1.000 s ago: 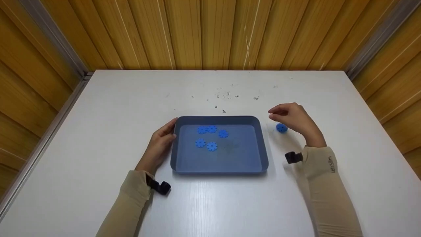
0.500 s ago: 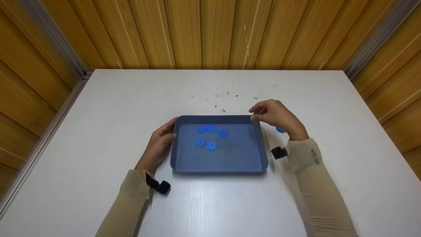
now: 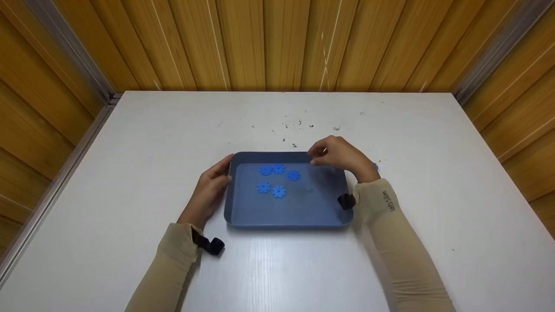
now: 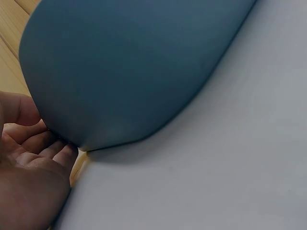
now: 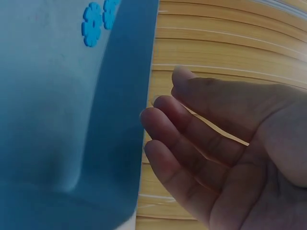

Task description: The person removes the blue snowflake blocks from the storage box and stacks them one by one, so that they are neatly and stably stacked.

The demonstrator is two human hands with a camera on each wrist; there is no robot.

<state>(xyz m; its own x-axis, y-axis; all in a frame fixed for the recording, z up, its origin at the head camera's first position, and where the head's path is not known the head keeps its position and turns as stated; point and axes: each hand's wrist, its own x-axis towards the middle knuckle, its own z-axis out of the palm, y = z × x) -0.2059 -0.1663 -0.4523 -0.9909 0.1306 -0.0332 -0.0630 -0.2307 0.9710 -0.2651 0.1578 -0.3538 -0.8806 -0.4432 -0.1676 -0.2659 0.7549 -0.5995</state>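
A shallow blue-grey tray (image 3: 290, 214) rests on the white table. Several bright blue notched plastic discs (image 3: 279, 191) lie flat in its left and middle part; two of them overlap near the far wall. My left hand (image 3: 210, 186) holds the tray at its far left corner, thumb and fingers against the edge, as the left wrist view also shows. Over the tray's far right part hovers my right hand (image 3: 338, 154), fingers loosely bent. In the right wrist view nothing shows between the thumb and fingers (image 5: 165, 124).
Another blue disc (image 3: 376, 167) lies on the table right of the tray, mostly hidden behind my right wrist. Dark scuff marks (image 3: 299, 125) dot the table (image 3: 173, 130) beyond the tray. Wood-look panels (image 3: 243, 43) stand behind the table's far edge.
My right hand has moved left, from above the loose blue disc beside the tray to over the tray's far right part. The left hand, tray and discs inside it look unchanged.
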